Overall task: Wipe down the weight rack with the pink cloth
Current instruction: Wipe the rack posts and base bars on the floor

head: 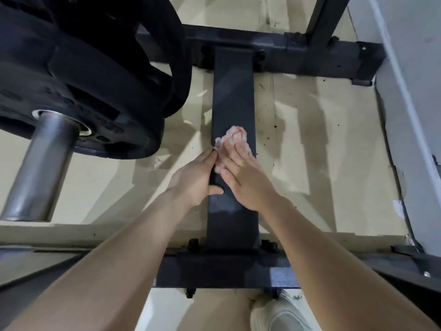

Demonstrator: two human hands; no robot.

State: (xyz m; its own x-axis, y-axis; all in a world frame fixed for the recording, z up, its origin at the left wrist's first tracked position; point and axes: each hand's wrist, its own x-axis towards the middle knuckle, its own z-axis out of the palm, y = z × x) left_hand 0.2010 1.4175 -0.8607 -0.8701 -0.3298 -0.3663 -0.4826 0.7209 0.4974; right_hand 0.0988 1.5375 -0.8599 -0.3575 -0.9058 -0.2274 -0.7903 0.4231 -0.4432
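A right hand [248, 180] presses the pink cloth [235, 138] flat-fingered onto the weight rack [232, 96] crossbar, left hand [195, 180] gripping its edge, bare floor [310, 151] alongside.

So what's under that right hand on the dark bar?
The pink cloth, bunched up, pokes out past the right hand's straight fingers, pressed onto the flat bar of the rack. How much cloth lies beneath the palm is hidden. The left hand grips the bar's edge alongside.

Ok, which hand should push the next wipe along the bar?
Right hand: its flat fingers already press the pink cloth onto the bar. Left hand only grips the bar's edge.
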